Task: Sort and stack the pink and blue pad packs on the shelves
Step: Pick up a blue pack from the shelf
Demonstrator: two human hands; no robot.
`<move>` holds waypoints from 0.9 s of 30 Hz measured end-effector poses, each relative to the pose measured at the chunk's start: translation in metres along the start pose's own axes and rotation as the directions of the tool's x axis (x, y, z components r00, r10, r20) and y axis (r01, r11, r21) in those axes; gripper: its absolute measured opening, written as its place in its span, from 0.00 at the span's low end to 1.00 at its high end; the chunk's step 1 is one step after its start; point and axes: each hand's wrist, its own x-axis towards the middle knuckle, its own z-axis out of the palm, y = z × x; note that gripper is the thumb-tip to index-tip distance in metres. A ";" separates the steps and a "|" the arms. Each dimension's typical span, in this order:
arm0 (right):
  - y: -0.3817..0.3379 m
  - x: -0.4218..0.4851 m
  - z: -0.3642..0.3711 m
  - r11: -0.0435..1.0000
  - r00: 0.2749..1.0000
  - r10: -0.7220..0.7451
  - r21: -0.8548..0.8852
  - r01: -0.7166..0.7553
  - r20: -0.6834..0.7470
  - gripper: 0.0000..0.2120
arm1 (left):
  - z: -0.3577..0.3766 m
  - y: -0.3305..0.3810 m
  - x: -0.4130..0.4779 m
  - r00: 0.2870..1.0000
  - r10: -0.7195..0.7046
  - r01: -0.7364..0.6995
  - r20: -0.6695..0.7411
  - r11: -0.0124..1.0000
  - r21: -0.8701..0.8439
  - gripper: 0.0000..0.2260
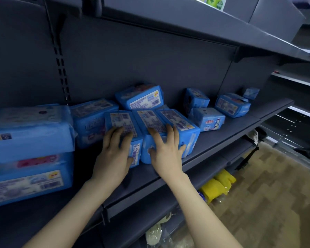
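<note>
Gripping one blue pack (pixel 119 119) with the left hand (pixel 113 156), fingers curled over its top — pressing the right hand (pixel 166 151), fingers spread, onto two neighbouring packs (pixel 179 120); all side by side on the middle shelf (pixel 222 138).

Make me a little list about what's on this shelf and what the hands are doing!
Shelf: dark grey
Left hand: grips the left pack of the front row
Right hand: fingers spread over the middle pack and right pack
Far left: big blue packs, stacked
Right side: small blue packs lying loose
Shelf below: yellow packages
</note>
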 end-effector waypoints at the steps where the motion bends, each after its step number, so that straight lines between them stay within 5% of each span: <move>1: 0.002 0.002 -0.001 1.000 1.000 0.008 0.013 -0.008 0.024 0.34 | 0.003 0.002 0.003 1.000 -0.008 0.008 0.000 1.000 0.005 0.38; 10: 0.030 0.025 -0.004 0.999 0.987 0.038 0.010 -0.040 0.158 0.27 | 0.026 0.014 0.023 1.000 -0.031 0.031 -0.001 0.999 0.028 0.37; 18: 0.027 0.032 -0.018 0.985 0.972 0.163 -0.078 -0.152 0.168 0.27 | 0.013 0.032 0.037 0.971 -0.060 0.087 0.230 0.990 -0.108 0.33; 22: -0.001 0.014 -0.027 0.998 0.987 0.055 -0.045 -0.049 0.148 0.28 | -0.010 0.032 0.021 0.968 -0.079 0.106 0.239 0.989 -0.100 0.33; 27: -0.054 -0.016 -0.025 0.982 0.989 -0.146 0.126 0.143 0.015 0.29 | -0.049 0.016 -0.031 0.997 -0.056 0.061 0.057 0.994 -0.090 0.31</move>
